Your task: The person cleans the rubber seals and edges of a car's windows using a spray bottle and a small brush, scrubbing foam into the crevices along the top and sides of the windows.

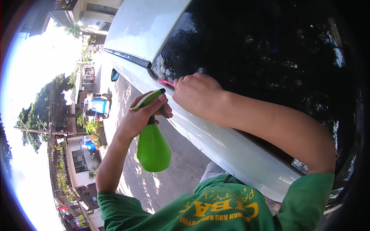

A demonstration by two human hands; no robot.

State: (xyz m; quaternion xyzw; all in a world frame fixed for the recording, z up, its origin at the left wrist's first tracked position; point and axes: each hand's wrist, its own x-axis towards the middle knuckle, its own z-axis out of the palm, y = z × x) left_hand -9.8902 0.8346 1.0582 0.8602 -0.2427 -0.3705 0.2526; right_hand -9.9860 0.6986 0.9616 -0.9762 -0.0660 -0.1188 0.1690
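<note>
My left hand (148, 109) is closed around the neck and trigger of a green spray bottle (154, 148), with its nozzle pointing toward the car. My right hand (198, 94) is closed on a thin pink item (165, 82), at the corner of the dark car window glass (246, 50). Only a narrow strip of the pink item shows beside the fingers, so its kind is hidden. Whitish wet marks or suds spot the glass above that hand. Below the glass runs the pale car body (216, 138), close under my right forearm.
The car roof (142, 27) has a black trim strip (127, 57) along its side. A side mirror (115, 74) sticks out farther along. Pavement (185, 154) lies beside the car, and a vehicle with a blue part (99, 105) stands down the street.
</note>
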